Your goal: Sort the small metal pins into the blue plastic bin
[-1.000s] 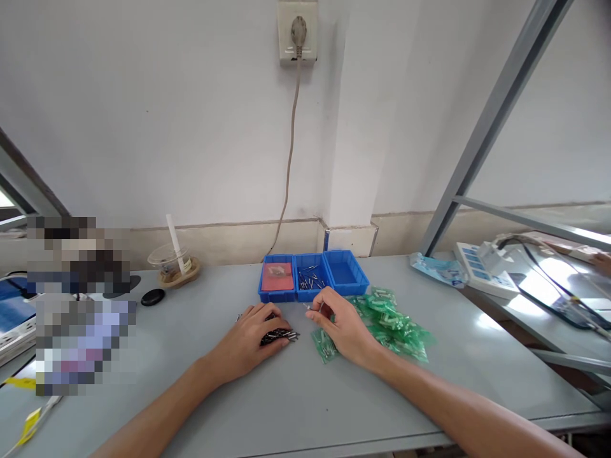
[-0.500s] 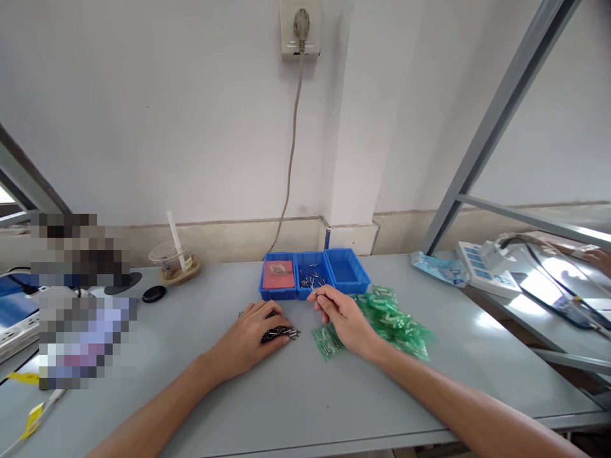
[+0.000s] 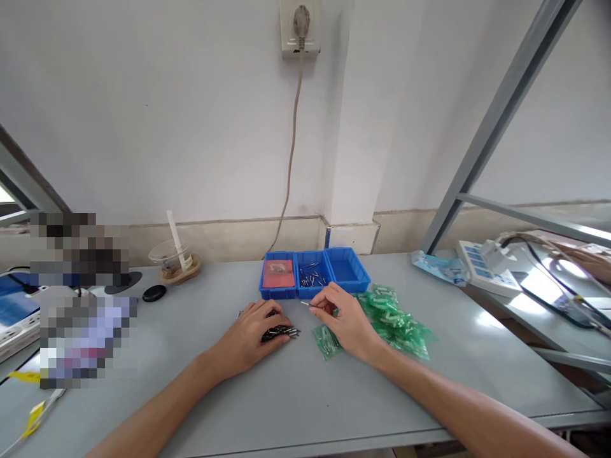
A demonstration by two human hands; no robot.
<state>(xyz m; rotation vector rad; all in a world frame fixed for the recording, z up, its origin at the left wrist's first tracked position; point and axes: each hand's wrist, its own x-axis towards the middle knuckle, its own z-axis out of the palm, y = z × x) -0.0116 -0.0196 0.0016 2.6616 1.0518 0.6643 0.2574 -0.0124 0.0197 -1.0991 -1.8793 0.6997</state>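
My left hand rests on the table, its fingers curled over a heap of small dark metal pins. Part of the heap sticks out between thumb and forefinger; the rest is hidden under the palm. My right hand pinches one thin metal pin between thumb and fingertips, its pale end pointing left. It is held just in front of the middle blue bin, where several loose pins lie. Below the right hand lies a small green bag of metal parts.
The left blue bin holds a pink pad; a right blue bin adjoins. Green bags are piled right of my hand. A cup, black disc and blue packet stand farther out. Another person's hand is far right.
My right hand has drawn back slightly from the middle bin's front edge, and the pin in its fingers now points left. My left hand stays on the heap.
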